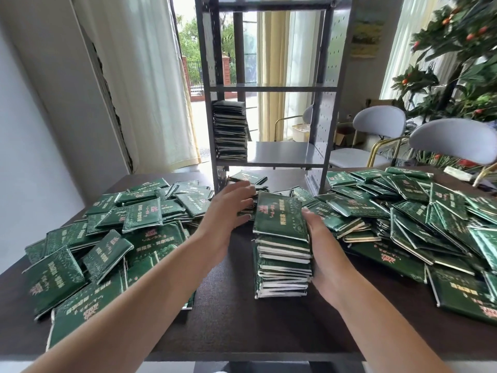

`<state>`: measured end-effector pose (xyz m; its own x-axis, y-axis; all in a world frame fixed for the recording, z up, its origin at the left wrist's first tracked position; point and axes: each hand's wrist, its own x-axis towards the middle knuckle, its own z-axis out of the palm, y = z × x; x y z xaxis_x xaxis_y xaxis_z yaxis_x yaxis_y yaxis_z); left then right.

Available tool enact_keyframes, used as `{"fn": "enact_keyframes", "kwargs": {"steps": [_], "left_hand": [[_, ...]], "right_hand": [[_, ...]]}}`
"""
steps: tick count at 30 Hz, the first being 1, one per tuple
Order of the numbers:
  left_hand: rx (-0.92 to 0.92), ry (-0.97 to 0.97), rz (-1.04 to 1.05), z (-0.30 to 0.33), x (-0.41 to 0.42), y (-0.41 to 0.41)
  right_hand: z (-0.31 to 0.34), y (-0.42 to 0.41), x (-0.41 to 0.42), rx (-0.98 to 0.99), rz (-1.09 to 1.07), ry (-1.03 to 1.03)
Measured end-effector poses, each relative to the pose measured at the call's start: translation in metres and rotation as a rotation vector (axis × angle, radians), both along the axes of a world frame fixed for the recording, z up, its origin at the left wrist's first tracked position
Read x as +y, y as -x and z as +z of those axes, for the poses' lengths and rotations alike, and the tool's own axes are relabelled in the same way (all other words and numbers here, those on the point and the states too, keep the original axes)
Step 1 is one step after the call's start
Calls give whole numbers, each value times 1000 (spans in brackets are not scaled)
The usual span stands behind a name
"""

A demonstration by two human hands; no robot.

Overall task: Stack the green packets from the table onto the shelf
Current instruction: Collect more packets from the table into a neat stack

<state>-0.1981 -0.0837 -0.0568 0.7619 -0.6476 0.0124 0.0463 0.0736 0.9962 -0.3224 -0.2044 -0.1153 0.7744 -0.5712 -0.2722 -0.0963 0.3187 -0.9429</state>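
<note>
Observed at centre frame a squared pile of green packets point(282, 246) on the desk point(228, 313), steadied by right hand point(325, 254) with fingers flat along its side, left hand point(228, 208) fingers spread reaching loose packets beyond, presumably gathering for shelf point(282, 153), upper centre.
</note>
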Motion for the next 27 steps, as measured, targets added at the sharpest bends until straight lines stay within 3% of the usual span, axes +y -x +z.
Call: {"fn": "enact_keyframes", "kwargs": {"steps": [7, 13, 15, 17, 20, 27], "left_hand": [[85, -238, -171, -18, 2, 26], [296, -58, -157, -36, -3, 34], [279, -99, -144, -30, -7, 29], [455, 9, -152, -27, 6, 20], [254, -305, -245, -24, 12, 24], [303, -332, -225, -29, 20, 9]], "right_hand": [[13, 3, 18, 13, 18, 26], [18, 0, 28, -20, -13, -71], [15, 3, 21, -7, 7, -96], [15, 6, 19, 0, 23, -89], [15, 6, 15, 10, 38, -72], [22, 13, 17, 128, -11, -60]]}}
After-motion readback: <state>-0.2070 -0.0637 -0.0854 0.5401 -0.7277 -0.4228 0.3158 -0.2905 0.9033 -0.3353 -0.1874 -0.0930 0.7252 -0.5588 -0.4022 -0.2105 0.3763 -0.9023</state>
